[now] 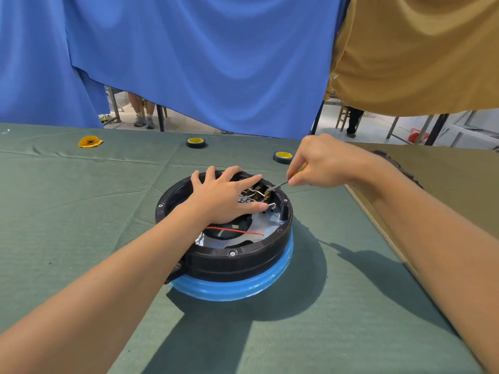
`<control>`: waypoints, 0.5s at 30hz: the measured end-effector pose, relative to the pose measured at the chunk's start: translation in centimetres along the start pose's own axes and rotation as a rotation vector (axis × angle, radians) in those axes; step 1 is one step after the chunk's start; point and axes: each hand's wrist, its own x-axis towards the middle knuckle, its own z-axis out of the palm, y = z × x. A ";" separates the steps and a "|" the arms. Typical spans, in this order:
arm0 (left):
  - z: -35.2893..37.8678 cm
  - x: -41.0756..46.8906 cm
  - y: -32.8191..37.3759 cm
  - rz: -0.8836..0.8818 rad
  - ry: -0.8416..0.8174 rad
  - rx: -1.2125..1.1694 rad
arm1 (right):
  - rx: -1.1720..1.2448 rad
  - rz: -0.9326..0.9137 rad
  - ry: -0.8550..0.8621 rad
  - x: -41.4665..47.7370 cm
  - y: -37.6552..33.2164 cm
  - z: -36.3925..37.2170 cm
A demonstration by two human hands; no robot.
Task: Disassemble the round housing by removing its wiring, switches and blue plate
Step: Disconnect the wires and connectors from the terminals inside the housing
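Early stage of disassembly. The housing (224,255), a round black plastic ring with screws in its rim, sits mid-surface (81,211) on green cloth, seated on a glossy blue ribbed base (235,288). The left hand (224,195) lies spread flat across its open top, fingers straight, bracing it. The right hand (321,163) pinches a thin screwdriver (278,185), its steel tip at the switches (260,191) at 1 o'clock inside the ring. White wires (249,196) remain attached there; a red wire (235,230) arcs across the 6 o'clock side over a pale metallic plate (266,225). Judged from this, wiring, switches and plate all await removal. Two tape rolls (195,142) lie at 12 and 1 o'clock beyond the housing.
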 end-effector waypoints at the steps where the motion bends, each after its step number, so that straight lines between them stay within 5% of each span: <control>1: 0.0 0.0 0.0 -0.001 0.000 -0.001 | 0.040 0.017 -0.031 0.3 0.4 -0.3; 9: 0.1 0.1 -0.1 -0.004 0.002 -0.029 | 0.629 0.283 -0.301 1.5 3.6 -0.5; 12: 0.2 0.1 -0.1 -0.010 0.009 -0.027 | 0.525 0.226 -0.213 1.2 3.4 -0.2; 15: 0.2 0.1 -0.1 -0.015 0.016 -0.025 | 0.145 0.063 -0.038 0.2 1.6 0.3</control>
